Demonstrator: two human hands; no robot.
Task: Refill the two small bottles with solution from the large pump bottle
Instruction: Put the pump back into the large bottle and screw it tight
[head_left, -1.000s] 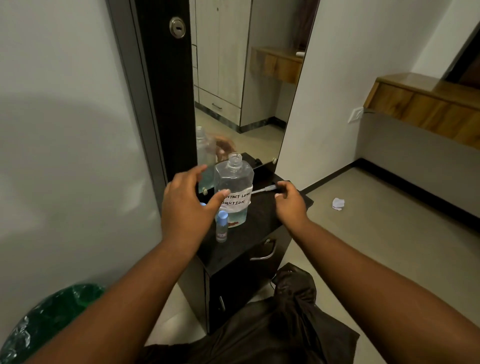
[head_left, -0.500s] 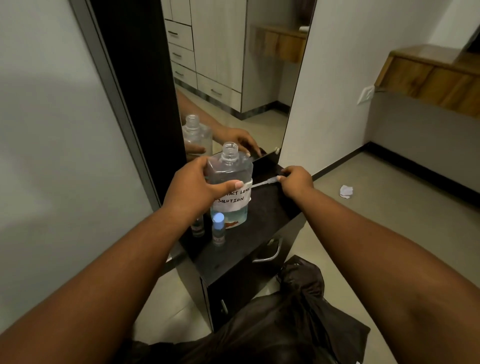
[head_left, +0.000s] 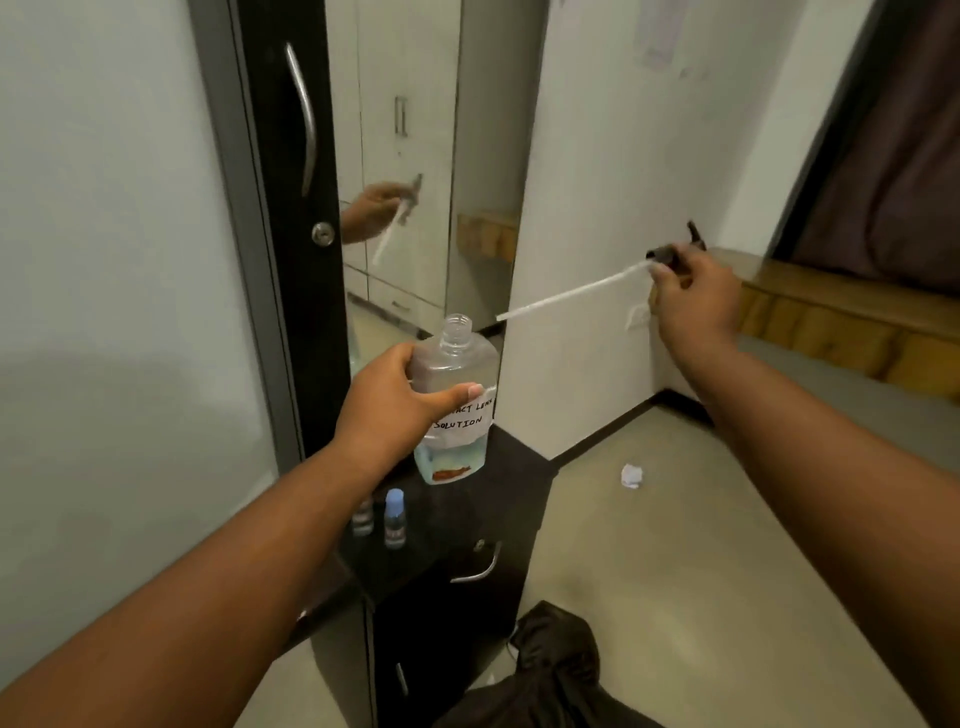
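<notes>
Large pump bottle (head_left: 457, 400) is gripped by the left hand (head_left: 395, 410), fingers and thumb wrapped round its upper body, and is held upright above the far part of the black cabinet top (head_left: 498, 499). Whether its base touches the top cannot be told. Neck is uncapped and open. A handwritten label reading "...ACT LENS SOLUTION" is seen on the front; only a low band of bluish liquid is left at the bottom.

Pump head (head_left: 670, 249) with its long white dip tube (head_left: 571, 293) is pinched by the right hand (head_left: 696, 301), held high and to the right, well apart from the bottle; tube is slanted down-left toward the bottle neck, tip just right of it and clear.

Two small bottles (head_left: 395, 517) are stood side by side on the cabinet top, nearer than the large bottle; the right one is blue-capped, the left one partly hidden by the left forearm.

A crumpled white scrap (head_left: 631, 475) is seen on the floor to the right.
</notes>
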